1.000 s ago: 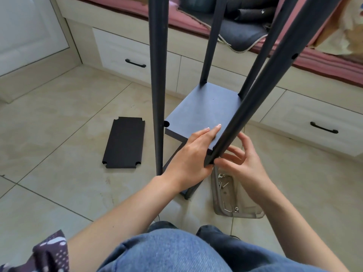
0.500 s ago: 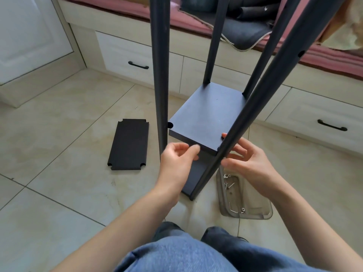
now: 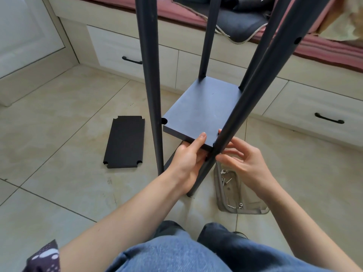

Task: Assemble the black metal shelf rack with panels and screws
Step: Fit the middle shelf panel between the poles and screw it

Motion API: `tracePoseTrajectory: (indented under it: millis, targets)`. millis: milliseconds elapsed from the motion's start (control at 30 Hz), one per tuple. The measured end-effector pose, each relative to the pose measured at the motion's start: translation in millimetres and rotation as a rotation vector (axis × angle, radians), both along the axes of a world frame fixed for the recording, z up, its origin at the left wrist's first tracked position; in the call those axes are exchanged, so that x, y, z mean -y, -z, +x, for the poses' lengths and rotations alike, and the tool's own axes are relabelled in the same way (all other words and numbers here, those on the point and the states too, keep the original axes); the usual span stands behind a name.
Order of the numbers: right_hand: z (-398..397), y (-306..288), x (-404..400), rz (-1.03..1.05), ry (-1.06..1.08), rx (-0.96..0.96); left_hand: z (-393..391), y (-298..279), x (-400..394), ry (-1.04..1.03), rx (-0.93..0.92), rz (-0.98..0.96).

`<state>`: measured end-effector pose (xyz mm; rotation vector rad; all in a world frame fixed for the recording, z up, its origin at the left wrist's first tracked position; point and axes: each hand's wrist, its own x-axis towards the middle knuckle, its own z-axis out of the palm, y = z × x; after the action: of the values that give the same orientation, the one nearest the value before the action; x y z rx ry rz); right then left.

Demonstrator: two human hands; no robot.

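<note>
The black rack stands on the tiled floor with several tall posts; the near right post (image 3: 241,112) slants down in front of me. A dark shelf panel (image 3: 200,110) sits between the posts above the floor. My left hand (image 3: 188,161) grips the panel's near edge, thumb on top and fingers underneath. My right hand (image 3: 243,160) is at the near right post where it meets the panel's corner, fingers curled at the post; I cannot see whether they pinch a screw. A lower panel shows only partly beneath my left hand.
A spare black panel (image 3: 124,142) with notched corners lies flat on the floor to the left. A clear plastic tray (image 3: 253,210) with several screws and washers sits by my right wrist. White drawers (image 3: 314,114) under a cushioned bench stand behind the rack. My knees are at the bottom.
My left hand moved from below the panel's front edge to gripping that edge nearer the right post. My right hand stays at the post joint. The view shifted slightly.
</note>
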<state>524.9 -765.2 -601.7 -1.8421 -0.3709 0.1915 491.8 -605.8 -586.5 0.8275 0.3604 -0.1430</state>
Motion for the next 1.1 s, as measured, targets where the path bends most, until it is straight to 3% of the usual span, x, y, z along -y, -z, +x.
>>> tracePoseTrajectory:
  millis: [200, 400, 600, 1100]
  targets:
    - [-6.6, 6.2, -4.6, -0.072, 0.056, 0.101, 1.7, 4.0, -3.1, 0.034, 0.030, 0.035]
    - [-22.8, 4.3, -8.8, -0.233, 0.340, 0.371, 2.9, 6.5, -5.7, 0.041, 0.028, -0.018]
    - [-27.6, 4.5, -15.2, -0.296, 0.299, 0.445, 3.5, 8.0, -7.8, 0.065, 0.035, -0.049]
    - [-28.6, 10.5, -19.4, -0.279, 0.236, 0.378, 2.7, 11.1, -7.8, 0.057, 0.040, -0.016]
